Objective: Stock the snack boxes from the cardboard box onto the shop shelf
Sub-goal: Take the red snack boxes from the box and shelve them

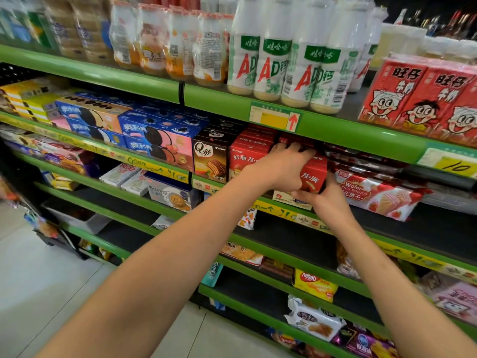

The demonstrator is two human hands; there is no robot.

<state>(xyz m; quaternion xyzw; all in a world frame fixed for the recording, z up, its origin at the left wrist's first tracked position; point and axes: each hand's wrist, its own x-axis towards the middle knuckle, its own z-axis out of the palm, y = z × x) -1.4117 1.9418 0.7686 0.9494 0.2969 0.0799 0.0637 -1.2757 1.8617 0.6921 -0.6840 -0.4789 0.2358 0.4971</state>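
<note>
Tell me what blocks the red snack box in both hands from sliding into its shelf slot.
Nothing visible does. The red cardboard snack box, held by left hand and right hand, sits at the green shelf edge beside the matching red boxes; the slot's depth is hidden.

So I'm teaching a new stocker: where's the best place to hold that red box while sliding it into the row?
Hold the red box by its top and bottom, coming from the aisle. Its sides must slip between the red boxes on the left and the wafer bag on the right, so keep them free. That is roughly how the left hand on top and right hand below seem to grip it.
</note>
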